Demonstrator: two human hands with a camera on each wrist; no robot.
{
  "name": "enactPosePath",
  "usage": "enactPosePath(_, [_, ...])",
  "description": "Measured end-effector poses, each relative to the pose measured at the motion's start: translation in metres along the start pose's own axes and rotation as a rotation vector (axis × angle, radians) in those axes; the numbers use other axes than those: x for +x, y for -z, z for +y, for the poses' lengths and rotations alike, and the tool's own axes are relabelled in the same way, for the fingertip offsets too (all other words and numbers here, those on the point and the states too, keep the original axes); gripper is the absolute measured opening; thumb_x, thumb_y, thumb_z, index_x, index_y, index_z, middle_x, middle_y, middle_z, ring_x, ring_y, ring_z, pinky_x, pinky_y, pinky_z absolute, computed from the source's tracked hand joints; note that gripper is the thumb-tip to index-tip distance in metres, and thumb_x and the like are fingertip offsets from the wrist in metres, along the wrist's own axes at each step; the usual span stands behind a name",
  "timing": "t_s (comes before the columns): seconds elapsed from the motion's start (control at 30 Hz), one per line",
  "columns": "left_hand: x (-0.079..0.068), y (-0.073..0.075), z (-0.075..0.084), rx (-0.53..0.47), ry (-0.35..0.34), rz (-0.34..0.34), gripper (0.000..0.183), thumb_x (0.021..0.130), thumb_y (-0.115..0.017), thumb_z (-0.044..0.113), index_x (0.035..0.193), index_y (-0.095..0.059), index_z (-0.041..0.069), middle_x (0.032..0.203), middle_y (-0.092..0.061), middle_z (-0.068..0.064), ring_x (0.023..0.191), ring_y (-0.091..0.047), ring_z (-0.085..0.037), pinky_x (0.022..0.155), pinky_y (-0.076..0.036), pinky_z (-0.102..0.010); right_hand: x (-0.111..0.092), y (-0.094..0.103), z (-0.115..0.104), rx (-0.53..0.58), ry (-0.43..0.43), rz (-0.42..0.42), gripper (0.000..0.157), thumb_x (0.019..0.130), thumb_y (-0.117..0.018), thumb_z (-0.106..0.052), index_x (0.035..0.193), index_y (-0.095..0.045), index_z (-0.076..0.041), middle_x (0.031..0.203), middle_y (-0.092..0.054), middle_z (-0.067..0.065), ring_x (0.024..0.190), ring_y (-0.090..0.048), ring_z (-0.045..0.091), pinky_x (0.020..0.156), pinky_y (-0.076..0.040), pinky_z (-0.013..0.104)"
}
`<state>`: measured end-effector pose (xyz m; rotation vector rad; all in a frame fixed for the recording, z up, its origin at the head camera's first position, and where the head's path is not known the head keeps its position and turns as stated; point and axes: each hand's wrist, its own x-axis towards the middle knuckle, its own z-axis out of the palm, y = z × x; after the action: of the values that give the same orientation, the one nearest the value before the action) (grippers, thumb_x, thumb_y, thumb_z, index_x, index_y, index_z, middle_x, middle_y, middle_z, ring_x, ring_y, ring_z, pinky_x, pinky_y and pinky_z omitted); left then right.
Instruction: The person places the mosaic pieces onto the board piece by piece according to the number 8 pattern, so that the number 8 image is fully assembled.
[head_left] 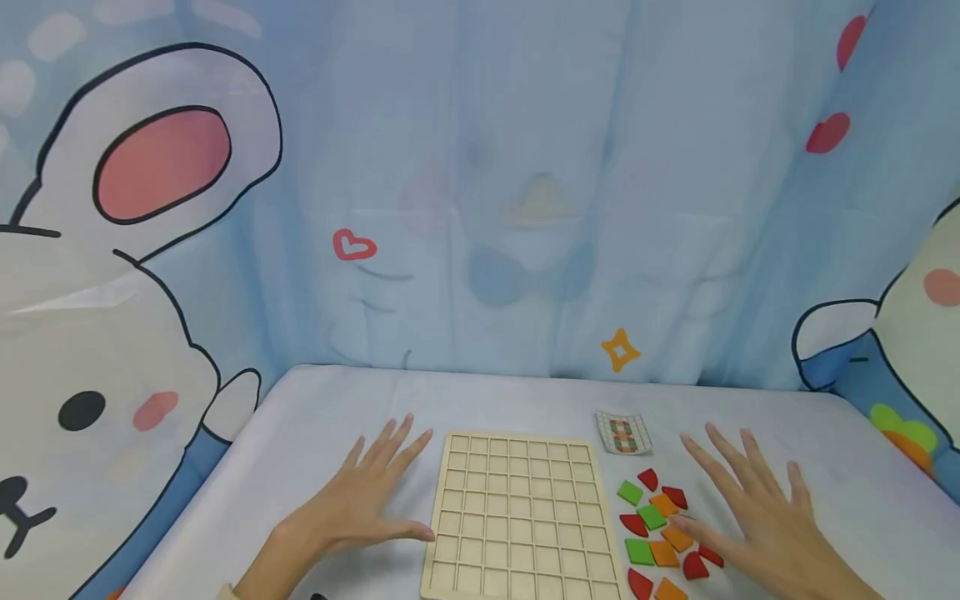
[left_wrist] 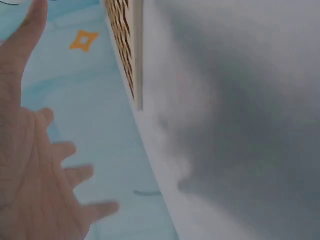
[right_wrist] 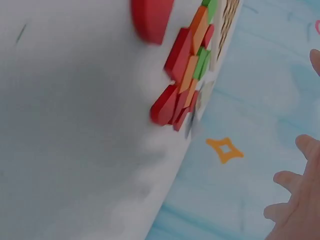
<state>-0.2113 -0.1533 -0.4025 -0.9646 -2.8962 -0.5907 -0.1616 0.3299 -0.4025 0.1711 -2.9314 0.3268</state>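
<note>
My left hand (head_left: 360, 500) is spread with straight fingers beside a wooden grid board (head_left: 525, 508), its thumb tip overlapping the board's left edge in the head view. The board's square cells hold nothing. Fingers apart and holding nothing, my right hand (head_left: 765, 517) hovers at the right of a loose group of flat pieces. Among them are green squares (head_left: 640, 551), orange squares (head_left: 663, 553) and red quarter-round pieces (head_left: 695, 566). Its thumb overlaps the group's right side. In the right wrist view, red pieces (right_wrist: 164, 105) lie on the table near the hand's shadow.
A small paper card (head_left: 624, 433) with a printed coloured grid pattern lies behind the pieces. The white table (head_left: 337, 400) ends at a light blue cartoon curtain (head_left: 525, 167). A small dark object (head_left: 318, 596) shows at the bottom edge, near the left wrist.
</note>
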Motion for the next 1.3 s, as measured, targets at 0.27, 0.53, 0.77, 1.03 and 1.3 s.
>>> enactPosePath(0.27, [0.001,0.001,0.016,-0.103,-0.078,-0.139,0.115,0.082,-0.077,0.071,0.169,-0.02,0.023,0.175,-0.013,-0.009,0.158,-0.022,-0.037,0.12,-0.029,-0.065,-0.012,0.003,-0.023,0.011,0.15,0.017,0.103,0.083,-0.079,-0.064,0.164,-0.034,-0.019,0.169,-0.022,0.022,0.155,0.0,0.054,0.111,0.029,0.065])
enactPosePath(0.53, [0.003,-0.011,0.008,-0.134,-0.055,-0.182,0.127,0.073,-0.087,0.067,0.169,-0.019,0.017,0.173,-0.016,-0.021,0.157,-0.023,-0.042,0.118,-0.032,-0.066,-0.019,-0.002,-0.034,0.065,0.299,-0.049,0.092,0.079,-0.081,-0.067,0.152,-0.055,-0.018,0.164,-0.034,0.018,0.151,-0.022,0.048,0.121,-0.003,0.074])
enactPosePath(0.77, [0.01,-0.016,0.004,-0.135,-0.069,-0.23,0.133,0.071,-0.092,0.059,0.168,-0.015,0.011,0.171,-0.013,-0.027,0.157,-0.018,-0.046,0.123,-0.022,-0.065,-0.015,0.001,-0.037,0.359,0.198,-0.436,0.052,0.091,-0.082,-0.042,0.134,-0.068,-0.017,0.134,-0.057,0.01,0.102,-0.055,0.019,0.077,-0.058,0.025])
enactPosePath(1.03, [0.015,-0.017,0.006,-0.067,-0.022,-0.283,0.13,0.071,-0.092,0.06,0.167,-0.021,0.01,0.172,-0.013,-0.026,0.159,-0.013,-0.043,0.123,-0.015,-0.068,0.0,-0.053,-0.008,0.41,0.27,-0.498,0.043,0.084,-0.088,-0.042,0.114,-0.076,-0.014,0.095,-0.056,-0.014,0.079,-0.049,-0.001,0.068,-0.053,0.018])
enactPosePath(1.3, [0.017,-0.015,0.006,-0.042,0.004,-0.307,0.126,0.072,-0.091,0.059,0.167,-0.024,0.012,0.172,-0.014,-0.024,0.159,-0.012,-0.044,0.12,-0.012,-0.075,0.009,-0.093,0.024,0.427,0.235,-0.525,0.034,0.084,-0.087,-0.048,0.109,-0.077,-0.027,0.091,-0.057,-0.014,0.079,-0.053,0.003,0.067,-0.052,0.021])
